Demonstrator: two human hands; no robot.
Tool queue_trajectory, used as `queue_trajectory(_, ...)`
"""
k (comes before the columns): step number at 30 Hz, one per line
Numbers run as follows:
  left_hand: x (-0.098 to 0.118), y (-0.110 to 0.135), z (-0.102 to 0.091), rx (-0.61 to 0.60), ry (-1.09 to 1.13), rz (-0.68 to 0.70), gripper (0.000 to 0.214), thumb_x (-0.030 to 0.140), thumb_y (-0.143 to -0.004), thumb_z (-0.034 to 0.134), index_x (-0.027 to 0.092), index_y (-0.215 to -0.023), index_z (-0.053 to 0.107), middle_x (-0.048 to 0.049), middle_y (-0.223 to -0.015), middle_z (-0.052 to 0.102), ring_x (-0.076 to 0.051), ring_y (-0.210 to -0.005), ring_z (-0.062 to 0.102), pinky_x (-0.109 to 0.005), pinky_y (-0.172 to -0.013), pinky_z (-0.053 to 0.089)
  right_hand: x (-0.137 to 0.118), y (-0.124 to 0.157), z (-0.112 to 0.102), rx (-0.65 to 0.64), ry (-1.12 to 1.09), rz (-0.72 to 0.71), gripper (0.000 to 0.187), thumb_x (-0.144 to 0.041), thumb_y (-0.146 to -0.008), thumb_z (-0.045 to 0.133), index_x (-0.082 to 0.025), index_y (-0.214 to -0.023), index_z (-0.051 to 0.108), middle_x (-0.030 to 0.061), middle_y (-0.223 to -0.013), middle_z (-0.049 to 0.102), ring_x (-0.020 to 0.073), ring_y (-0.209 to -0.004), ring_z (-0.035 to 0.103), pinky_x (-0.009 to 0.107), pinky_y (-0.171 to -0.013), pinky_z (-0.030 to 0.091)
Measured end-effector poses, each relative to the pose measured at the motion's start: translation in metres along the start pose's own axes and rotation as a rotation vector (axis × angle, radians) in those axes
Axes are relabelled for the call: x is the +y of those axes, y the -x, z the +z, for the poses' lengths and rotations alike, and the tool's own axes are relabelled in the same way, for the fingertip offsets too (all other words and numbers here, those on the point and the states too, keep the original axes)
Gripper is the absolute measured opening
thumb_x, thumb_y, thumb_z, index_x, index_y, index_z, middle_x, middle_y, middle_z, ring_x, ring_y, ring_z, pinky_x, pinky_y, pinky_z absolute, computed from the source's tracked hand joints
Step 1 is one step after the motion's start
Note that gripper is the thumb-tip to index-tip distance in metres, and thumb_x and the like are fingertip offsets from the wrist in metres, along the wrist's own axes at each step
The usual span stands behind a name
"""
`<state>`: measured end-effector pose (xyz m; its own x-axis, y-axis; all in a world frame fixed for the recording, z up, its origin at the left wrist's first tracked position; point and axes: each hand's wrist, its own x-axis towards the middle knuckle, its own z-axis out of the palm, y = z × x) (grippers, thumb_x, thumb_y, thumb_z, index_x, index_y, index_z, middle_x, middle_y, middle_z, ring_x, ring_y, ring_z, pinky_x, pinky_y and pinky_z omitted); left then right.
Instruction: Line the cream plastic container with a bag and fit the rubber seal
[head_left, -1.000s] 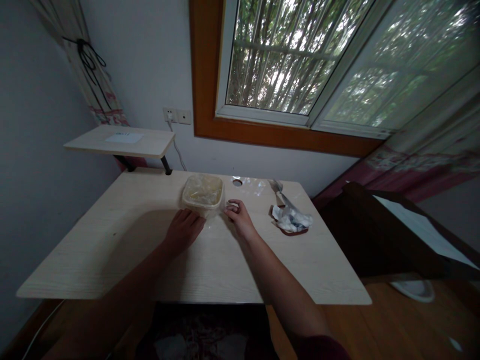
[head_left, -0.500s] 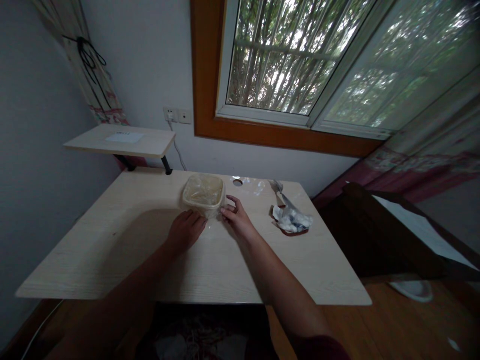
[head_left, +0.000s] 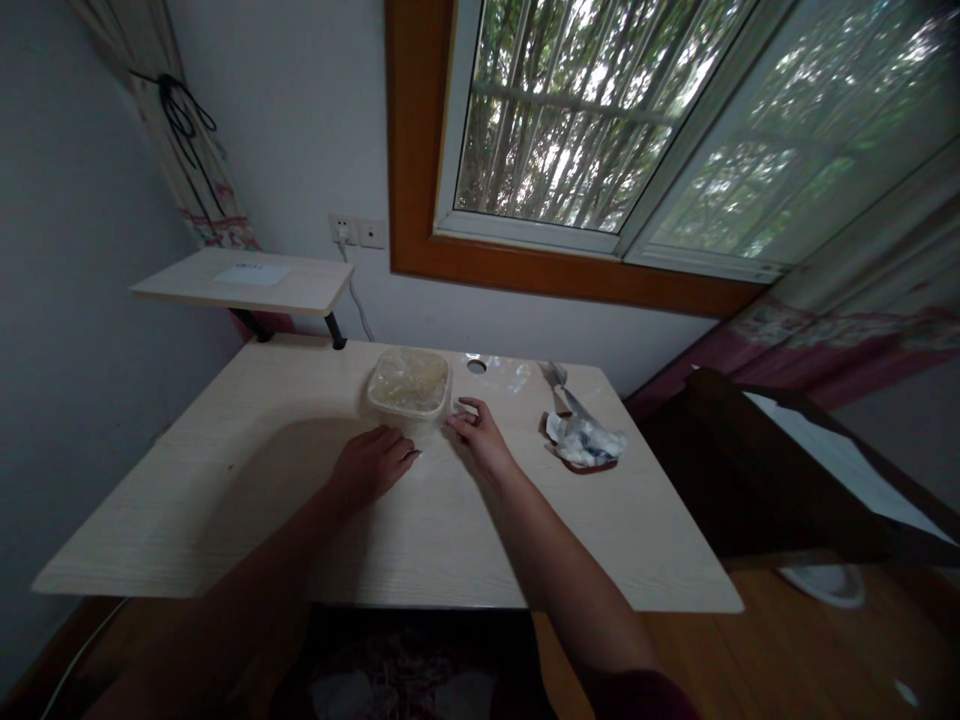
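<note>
Facing the tub (head_left: pixel 409 411) on the worktop (head_left: pixel 442 540), my left grip (head_left: pixel 376 462) and right grip (head_left: pixel 481 432) sit near its front. I cannot tell whether either pinches anything.

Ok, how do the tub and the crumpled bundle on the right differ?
The tub is squarish and yellowish; the bundle is shapeless and whitish grey. The tub sits close to the left hand and right hand, while the bundle lies farther right. Both are on the table.

Interior of the tub (head_left: pixel 409 412) blurred, possibly behind clear plastic (head_left: pixel 406 376)
</note>
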<state>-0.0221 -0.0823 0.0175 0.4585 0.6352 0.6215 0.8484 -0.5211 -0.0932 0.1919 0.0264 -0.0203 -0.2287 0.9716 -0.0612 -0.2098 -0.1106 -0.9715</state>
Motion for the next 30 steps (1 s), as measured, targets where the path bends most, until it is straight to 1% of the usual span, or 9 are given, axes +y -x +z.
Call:
queue_trajectory(3, -0.003, -0.005, -0.018, 0.122, 0.097, -0.02, 0.009, 0.028, -0.093, 0.062, 0.02, -0.095, 0.065, -0.0042, -0.081, 0.066, -0.016, -0.073, 0.061, -0.029, -0.067, 0.051, -0.011, 0.001, -0.002, 0.075, 0.125, -0.081, 0.055, -0.039, -0.067, 0.079, -0.022, -0.113, 0.054, -0.0043, -0.076, 0.064, 0.0122, -0.06, 0.053, 0.024, -0.055, 0.04)
queue_trajectory(7, -0.022, -0.021, -0.043, 0.272, 0.196, -0.084, 0.016, 0.021, -0.091, 0.061, 0.02, -0.107, 0.066, -0.008, -0.095, 0.069, -0.02, -0.087, 0.062, -0.035, -0.08, 0.053, -0.044, 0.015, 0.002, 0.172, 0.387, -0.403, 0.031, -0.038, -0.087, 0.063, -0.021, -0.113, 0.061, 0.0023, -0.097, 0.065, 0.014, -0.076, 0.058, 0.028, -0.069, 0.048)
queue_trajectory(9, -0.037, -0.031, -0.051, 0.242, 0.217, -0.094, 0.018, 0.022, -0.093, 0.06, 0.021, -0.11, 0.067, -0.0084, -0.1, 0.07, -0.021, -0.094, 0.063, -0.039, -0.086, 0.052, -0.064, 0.024, 0.007, 0.126, 0.534, -0.603, 0.021, -0.035, -0.091, 0.061, -0.022, -0.106, 0.067, 0.0054, -0.104, 0.064, 0.0163, -0.085, 0.06, 0.031, -0.076, 0.05)
queue_trajectory(11, -0.051, -0.041, -0.054, 0.156, 0.227, -0.079, 0.021, 0.027, -0.095, 0.059, 0.022, -0.114, 0.067, -0.009, -0.108, 0.07, -0.024, -0.105, 0.063, -0.044, -0.095, 0.049, -0.082, 0.031, 0.014, 0.016, 0.643, -0.773, 0.017, -0.032, -0.094, 0.062, -0.023, -0.106, 0.069, 0.0072, -0.108, 0.064, 0.0196, -0.097, 0.061, 0.035, -0.083, 0.052)
queue_trajectory(14, -0.07, -0.049, -0.05, 0.008, 0.253, 0.008, 0.03, 0.041, -0.095, 0.06, 0.023, -0.118, 0.067, -0.009, -0.116, 0.071, -0.025, -0.118, 0.061, -0.047, -0.108, 0.042, -0.099, 0.032, 0.022, -0.172, 0.801, -0.924, 0.021, -0.033, -0.093, 0.066, -0.026, -0.113, 0.069, 0.0088, -0.115, 0.065, 0.0233, -0.112, 0.06, 0.043, -0.098, 0.05)
queue_trajectory(17, -0.082, -0.051, -0.04, -0.121, 0.254, 0.061, 0.044, 0.055, -0.089, 0.065, 0.023, -0.119, 0.068, -0.0095, -0.119, 0.071, -0.026, -0.122, 0.06, -0.051, -0.119, 0.03, -0.104, 0.025, 0.029, -0.362, 0.96, -0.979, 0.028, -0.039, -0.092, 0.069, -0.024, -0.116, 0.069, 0.0106, -0.118, 0.067, 0.0246, -0.114, 0.06, 0.045, -0.101, 0.049)
queue_trajectory(20, -0.087, -0.049, -0.032, -0.192, 0.248, 0.073, 0.044, 0.059, -0.085, 0.067, 0.025, -0.113, 0.07, -0.0072, -0.111, 0.073, -0.026, -0.116, 0.063, -0.054, -0.122, 0.023, -0.102, 0.017, 0.031, -0.487, 1.089, -1.017, 0.026, -0.042, -0.093, 0.068, -0.02, -0.106, 0.07, 0.0116, -0.111, 0.069, 0.0258, -0.113, 0.06, 0.045, -0.103, 0.048)
queue_trajectory(26, -0.087, -0.046, -0.037, -0.258, 0.18, 0.116, 0.036, 0.058, -0.088, 0.064, 0.024, -0.096, 0.069, -0.005, -0.101, 0.073, -0.023, -0.107, 0.065, -0.052, -0.121, 0.023, -0.099, 0.012, 0.024, -0.496, 1.21, -1.04, 0.022, -0.04, -0.094, 0.065, -0.019, -0.098, 0.068, 0.0126, -0.11, 0.069, 0.027, -0.113, 0.061, 0.048, -0.108, 0.045)
queue_trajectory(30, -0.079, -0.048, -0.048, -0.264, 0.204, 0.134, 0.033, 0.055, -0.091, 0.062, 0.024, -0.09, 0.069, -0.0034, -0.096, 0.072, -0.022, -0.103, 0.065, -0.051, -0.12, 0.026, -0.108, 0.018, 0.015, -0.57, 1.217, -1.017, 0.018, -0.036, -0.092, 0.066, -0.019, -0.098, 0.066, 0.0112, -0.107, 0.069, 0.026, -0.111, 0.062, 0.048, -0.11, 0.044)
